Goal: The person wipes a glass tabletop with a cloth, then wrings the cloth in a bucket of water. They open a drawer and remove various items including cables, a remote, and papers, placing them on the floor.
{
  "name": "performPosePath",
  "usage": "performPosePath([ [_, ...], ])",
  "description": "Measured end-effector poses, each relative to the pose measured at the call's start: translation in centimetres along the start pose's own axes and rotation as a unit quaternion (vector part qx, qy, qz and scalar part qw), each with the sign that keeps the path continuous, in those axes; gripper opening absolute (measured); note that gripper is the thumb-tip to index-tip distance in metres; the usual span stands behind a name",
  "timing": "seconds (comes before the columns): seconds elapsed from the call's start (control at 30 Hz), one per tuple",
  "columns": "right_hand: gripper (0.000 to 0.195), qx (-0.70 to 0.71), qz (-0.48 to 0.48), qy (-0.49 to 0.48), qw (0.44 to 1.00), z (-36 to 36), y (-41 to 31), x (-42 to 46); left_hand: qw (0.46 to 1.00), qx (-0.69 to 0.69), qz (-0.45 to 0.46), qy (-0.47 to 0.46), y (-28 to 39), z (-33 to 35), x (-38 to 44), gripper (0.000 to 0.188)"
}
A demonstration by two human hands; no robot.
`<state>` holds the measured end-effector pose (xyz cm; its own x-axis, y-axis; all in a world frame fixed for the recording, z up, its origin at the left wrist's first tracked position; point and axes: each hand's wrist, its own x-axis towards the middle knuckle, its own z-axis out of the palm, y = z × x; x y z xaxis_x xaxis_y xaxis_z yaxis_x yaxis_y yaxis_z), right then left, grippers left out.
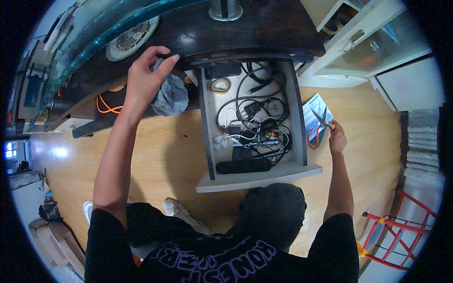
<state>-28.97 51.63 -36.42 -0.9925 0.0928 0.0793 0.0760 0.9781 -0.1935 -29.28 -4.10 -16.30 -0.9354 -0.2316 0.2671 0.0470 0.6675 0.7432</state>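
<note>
My left hand (pixel 147 72) is at the front edge of the dark wooden TV cabinet (pixel 247 35). A crumpled grey cloth (pixel 171 95) hangs from its grip, part of it showing between thumb and palm. Low on the right, my right hand (pixel 338 136) holds a pair of scissors (pixel 321 122) with orange-red handles, blades spread apart. Beneath the scissors, printed booklets or papers (pixel 313 106) lie on the floor. Between my arms a pulled-out drawer (pixel 260 174) contains tangled black and white cables (pixel 262 123), a roll of tape (pixel 221 85) and a long black case (pixel 243 165).
A glass shelf edge (pixel 116 30) curves above a round ornamental plate (pixel 132 39) at upper left. An orange cable (pixel 106 106) lies in the lower compartment. White cabinet doors (pixel 364 42) stand at upper right. A red metal folding frame (pixel 400 230) is at lower right.
</note>
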Motion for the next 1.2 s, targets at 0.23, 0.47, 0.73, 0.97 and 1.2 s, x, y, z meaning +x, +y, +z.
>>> performPosePath([
  [0.23, 0.038, -0.023, 0.051, 0.000, 0.998, 6.0, 2.8, 2.4, 1.000, -0.027, 0.006, 0.000, -0.1, 0.4, 0.3, 0.031],
  [0.47, 0.035, 0.034, 0.136, -0.106, 0.984, 6.7, -0.4, 1.9, 1.000, -0.026, -0.005, -0.003, -0.1, 0.1, 0.2, 0.030],
  [0.73, 0.024, 0.417, -0.018, 0.164, 0.894, -6.5, -12.8, 3.0, 0.999, -0.029, 0.016, 0.006, -1.5, 0.4, 0.4, 0.034],
  [0.97, 0.054, 0.006, -0.364, 0.022, 0.931, -5.2, -27.1, 4.8, 1.000, -0.012, 0.026, 0.008, -1.2, 0.4, 0.4, 0.036],
  [1.2, 0.064, -0.216, -0.385, 0.032, 0.897, 0.0, -28.6, 8.9, 1.000, 0.008, 0.019, 0.010, -0.2, 0.4, -0.1, 0.039],
])
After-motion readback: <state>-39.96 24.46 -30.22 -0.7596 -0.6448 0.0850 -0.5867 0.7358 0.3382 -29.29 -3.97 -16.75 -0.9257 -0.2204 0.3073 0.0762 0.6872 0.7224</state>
